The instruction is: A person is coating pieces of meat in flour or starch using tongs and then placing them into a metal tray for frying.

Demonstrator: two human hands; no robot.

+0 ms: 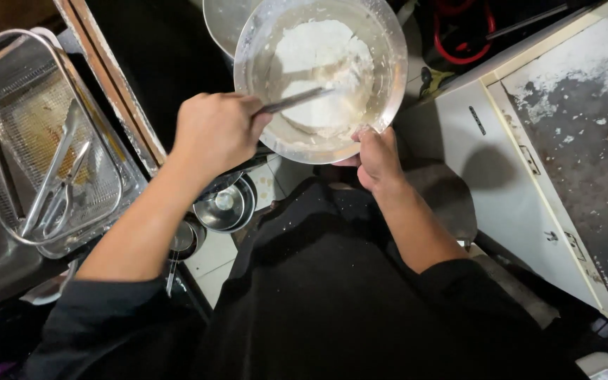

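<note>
My right hand (378, 158) grips the near rim of a clear bowl (262, 56), its fingers curled under the edge and pinching it, so the bowl hangs in the air just beyond them, tilted toward me. My left hand (216, 134) is closed in a fist round the handle of a metal utensil (293, 100), whose far end sits in the white flour and pale batter (321, 70) inside. The bowl looks light but smooth and, I judge, slippery where batter smears it; the rim seems the safest hold. The mix looks thick and clinging. Left of my fist, tongs (58, 179) lie in a wire basket (100, 197).
</note>
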